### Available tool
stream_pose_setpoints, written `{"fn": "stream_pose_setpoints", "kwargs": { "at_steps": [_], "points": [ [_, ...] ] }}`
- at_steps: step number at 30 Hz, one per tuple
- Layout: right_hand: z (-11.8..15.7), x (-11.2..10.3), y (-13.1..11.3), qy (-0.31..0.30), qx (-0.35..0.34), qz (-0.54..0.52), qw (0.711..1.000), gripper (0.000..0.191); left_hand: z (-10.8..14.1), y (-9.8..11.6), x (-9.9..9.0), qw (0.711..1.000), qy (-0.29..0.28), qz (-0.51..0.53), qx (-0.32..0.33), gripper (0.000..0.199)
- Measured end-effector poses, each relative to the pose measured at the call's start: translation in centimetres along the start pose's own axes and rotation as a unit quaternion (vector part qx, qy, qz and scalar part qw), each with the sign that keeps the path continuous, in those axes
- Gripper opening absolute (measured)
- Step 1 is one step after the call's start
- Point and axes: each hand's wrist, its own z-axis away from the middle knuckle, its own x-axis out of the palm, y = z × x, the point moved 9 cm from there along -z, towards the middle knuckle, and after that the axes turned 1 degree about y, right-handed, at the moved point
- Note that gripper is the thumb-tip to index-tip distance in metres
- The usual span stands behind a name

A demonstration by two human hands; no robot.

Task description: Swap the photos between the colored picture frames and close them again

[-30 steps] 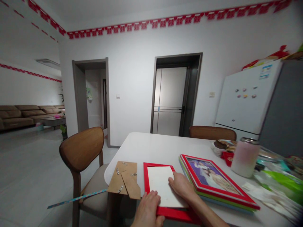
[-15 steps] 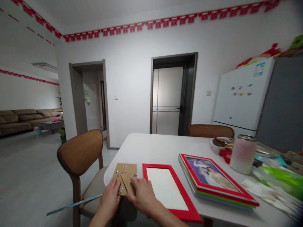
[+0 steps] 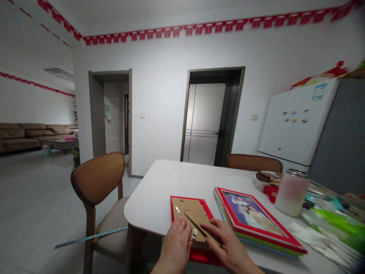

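Observation:
A brown picture frame backing board [image 3: 190, 210], with metal clips and a stand flap, lies over a red picture frame [image 3: 204, 257] at the table's front edge. My left hand [image 3: 177, 243] holds the board's near left side, fingers curled on it beside a clip. My right hand [image 3: 226, 245] grips the near right side, its thumb by the stand flap. Red border shows around the board; whether the board sits inside the frame's recess I cannot tell. To the right is a stack of frames, the top one a red picture frame with a photo [image 3: 252, 211].
A pink and white tumbler [image 3: 292, 193], a green packet [image 3: 339, 224] and crumpled white tissues [image 3: 316, 239] are on the table's right. A wooden chair [image 3: 98, 179] with a patterned strip [image 3: 91, 238] across it stands left of the white table [image 3: 148, 194].
Both hands have carried the backing board rightward, from beside the red frame onto it. The frame's white inside is now covered. The view has shifted slightly.

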Motion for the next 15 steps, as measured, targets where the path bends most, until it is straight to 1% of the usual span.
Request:
{"fn": "stream_pose_setpoints", "kwargs": {
  "at_steps": [2, 5, 10, 12, 15],
  "points": [
    [0.8, -0.1, 1.6, -0.013, 0.007, 0.014, 1.000, 0.035, -0.1, 0.8, 1.5, 1.000, -0.023, 0.013, -0.002, 0.038],
    [1.1, 0.4, 2.8, -0.018, 0.007, 0.032, 0.999, 0.035, -0.2, 0.6, 2.9, 0.998, -0.055, 0.014, -0.012, 0.036],
    [0.7, 1.3, 3.7, -0.001, 0.011, 0.068, 0.998, 0.035, 0.1, -0.4, 2.8, 0.997, -0.074, 0.018, -0.019, 0.035],
    [0.5, 1.6, 3.6, 0.002, 0.004, 0.074, 0.997, 0.035, 0.3, -0.7, 2.9, 0.997, -0.075, 0.021, -0.014, 0.043],
    [0.1, 1.7, 3.3, 0.015, 0.005, 0.079, 0.997, 0.034, 0.5, -1.3, 3.5, 0.997, -0.078, 0.021, -0.010, 0.059]
  ]
}}
